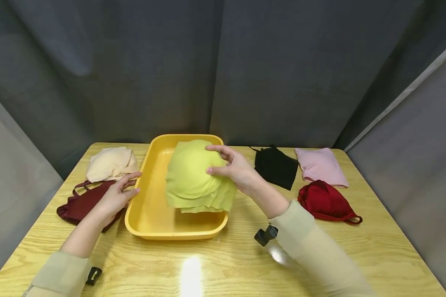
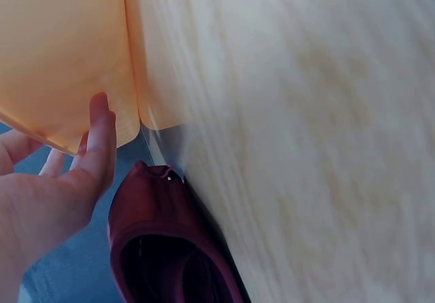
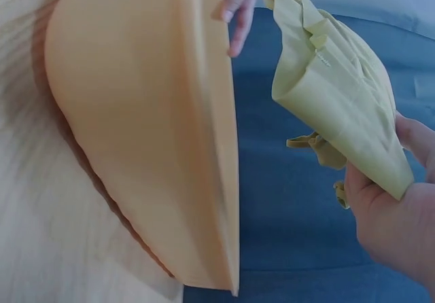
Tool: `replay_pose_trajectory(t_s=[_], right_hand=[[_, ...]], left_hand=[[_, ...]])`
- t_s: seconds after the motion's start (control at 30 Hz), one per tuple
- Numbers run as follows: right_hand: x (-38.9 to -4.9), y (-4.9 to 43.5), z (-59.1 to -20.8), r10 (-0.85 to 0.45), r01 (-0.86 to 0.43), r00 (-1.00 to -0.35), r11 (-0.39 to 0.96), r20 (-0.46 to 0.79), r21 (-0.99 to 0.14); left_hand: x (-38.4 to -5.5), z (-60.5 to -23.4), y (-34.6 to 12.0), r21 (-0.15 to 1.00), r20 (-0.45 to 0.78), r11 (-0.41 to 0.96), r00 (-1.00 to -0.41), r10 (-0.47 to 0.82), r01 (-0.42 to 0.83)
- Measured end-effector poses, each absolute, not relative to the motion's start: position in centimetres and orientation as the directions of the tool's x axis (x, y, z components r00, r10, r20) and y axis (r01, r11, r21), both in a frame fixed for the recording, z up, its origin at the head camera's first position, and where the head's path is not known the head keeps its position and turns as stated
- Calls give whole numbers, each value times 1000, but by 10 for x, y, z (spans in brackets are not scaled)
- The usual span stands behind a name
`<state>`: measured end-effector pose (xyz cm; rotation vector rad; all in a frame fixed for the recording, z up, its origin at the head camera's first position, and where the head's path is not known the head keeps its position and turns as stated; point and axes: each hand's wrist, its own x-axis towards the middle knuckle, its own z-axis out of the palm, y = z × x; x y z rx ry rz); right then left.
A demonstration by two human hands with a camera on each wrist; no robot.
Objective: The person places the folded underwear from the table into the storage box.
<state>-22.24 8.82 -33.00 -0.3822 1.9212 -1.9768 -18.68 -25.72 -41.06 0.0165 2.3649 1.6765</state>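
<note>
My right hand (image 1: 239,167) pinches a folded yellow-green bra (image 1: 193,177) by its right side, thumb and fingers on the fabric. The bra hangs above the yellow plastic basin (image 1: 148,218); in the right wrist view the fabric (image 3: 340,99) is clear of the rim, with a strap loop dangling below it. At the basin's left rim is my left hand (image 1: 115,198), its fingers extended against the edge. In the left wrist view, the left hand (image 2: 61,201) is beside the basin wall (image 2: 61,51). A maroon bra (image 1: 85,202) lies under the left forearm and hand.
A beige bra (image 1: 111,163) lies behind the maroon one. On the right of the wooden table (image 1: 245,264) are a black bra (image 1: 276,167), a pink one (image 1: 323,166) and a red one (image 1: 327,201). A grey curtain (image 1: 171,74) closes off the back.
</note>
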Motion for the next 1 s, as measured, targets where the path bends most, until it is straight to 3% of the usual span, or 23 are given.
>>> replay_pose_trajectory(t_s=[0.67,1.0], right_hand=[[-221,53,-390,-431,88,-893,116,-131,-989],[-220,36,-401,-440,-6,-890,275,-121,-961]], left_hand=[[-186,-410,-254,931,-171,348,-975,141,-113],[-188,-411,-256,926,-176,358,-975,132,-119]])
